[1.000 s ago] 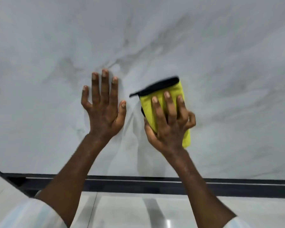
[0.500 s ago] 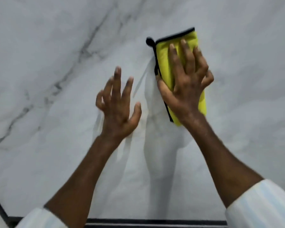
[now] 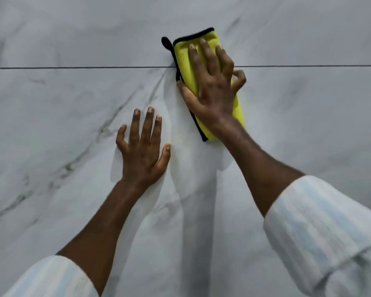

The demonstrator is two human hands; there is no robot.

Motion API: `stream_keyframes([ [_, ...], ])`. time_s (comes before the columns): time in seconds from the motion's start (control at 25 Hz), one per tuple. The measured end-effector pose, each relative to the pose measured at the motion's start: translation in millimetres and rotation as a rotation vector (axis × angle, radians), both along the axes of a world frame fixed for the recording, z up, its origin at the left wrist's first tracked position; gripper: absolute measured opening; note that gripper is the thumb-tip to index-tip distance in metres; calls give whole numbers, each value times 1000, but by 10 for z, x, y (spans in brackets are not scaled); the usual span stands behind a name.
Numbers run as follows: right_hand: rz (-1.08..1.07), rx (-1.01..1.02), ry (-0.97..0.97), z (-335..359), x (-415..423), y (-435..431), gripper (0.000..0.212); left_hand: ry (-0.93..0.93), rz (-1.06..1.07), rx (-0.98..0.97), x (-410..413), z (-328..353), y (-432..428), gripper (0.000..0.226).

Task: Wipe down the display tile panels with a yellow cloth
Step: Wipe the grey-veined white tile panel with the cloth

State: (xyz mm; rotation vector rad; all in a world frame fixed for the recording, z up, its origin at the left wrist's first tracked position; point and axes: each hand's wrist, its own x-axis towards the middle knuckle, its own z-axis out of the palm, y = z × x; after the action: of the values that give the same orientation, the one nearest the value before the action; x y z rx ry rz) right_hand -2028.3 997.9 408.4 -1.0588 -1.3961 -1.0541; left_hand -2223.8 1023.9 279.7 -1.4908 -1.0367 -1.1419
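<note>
Glossy grey-white marble-look tiling fills the whole view, crossed by dark veins that run diagonally on the left. The lower tile panel [image 3: 51,146] takes up most of the picture and meets the upper tile panel [image 3: 73,28] at a thin dark seam [image 3: 73,67] that runs level from edge to edge. The shine carries faint reflections of both arms. A pale striped right sleeve [image 3: 321,232] comes in from the lower right and a matching left sleeve [image 3: 49,277] from the lower left corner. The left hand [image 3: 142,153] lies flat on the lower panel, fingers straight and slightly spread, holding nothing. The right hand [image 3: 212,91] presses the yellow cloth [image 3: 181,58] against the tiles with straight, spread fingers, its thumb along the cloth's left edge and its little finger curled. The folded cloth, trimmed in black, lies straddling the seam, its top on the upper panel, with a small black loop [image 3: 166,42] at its upper left corner.
</note>
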Motion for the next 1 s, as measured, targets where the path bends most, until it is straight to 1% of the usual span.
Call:
stream_keyframes([
  [0.08, -45, 49, 44, -374, 131, 18, 69, -28, -72, -11, 161, 38, -73, 67],
  [0.16, -73, 53, 110, -1066, 309, 17, 66, 39, -126, 5, 426, 72, -134, 66],
  [0.24, -107, 24, 85, -1657, 484, -26, 66, 119, -96, -35, 598, 19, -112, 69],
  [0.28, -110, 16, 54, -1755, 567, -34, 66, 142, -63, -46, 630, -43, -73, 71],
  [0.36, -96, -3, 16, -1453, 701, -37, 68, 156, -26, -36, 624, -135, -5, 74],
  [0.52, -42, -56, 72, -186, 965, -33, 76, 150, -32, -31, 611, -140, 5, 76],
  [0.56, -55, -58, 75, -40, 1041, -37, 76, 151, -31, -32, 622, -121, 3, 76],
  [0.64, -99, -21, 43, -167, 1107, -4, 74, 123, -71, -35, 670, -141, -32, 74],
  [0.68, -135, 14, 37, -407, 1112, 4, 72, 104, -113, -39, 734, -210, -70, 72],
  [0.76, -166, 29, 52, -1170, 1128, 17, 71, 102, -167, -53, 941, -507, -156, 71],
  [0.88, -157, -77, 2, -2676, 1200, -24, 78, 145, -119, -110, 1201, -1091, -177, 76],
  [0.96, -154, -169, -43, -3534, 1260, -83, 80, 147, -91, -94, 1220, -1230, -103, 77],
  [1.0, -158, -200, -45, -3824, 1289, -123, 79, 143, -87, -80, 1214, -1234, -70, 77],
])
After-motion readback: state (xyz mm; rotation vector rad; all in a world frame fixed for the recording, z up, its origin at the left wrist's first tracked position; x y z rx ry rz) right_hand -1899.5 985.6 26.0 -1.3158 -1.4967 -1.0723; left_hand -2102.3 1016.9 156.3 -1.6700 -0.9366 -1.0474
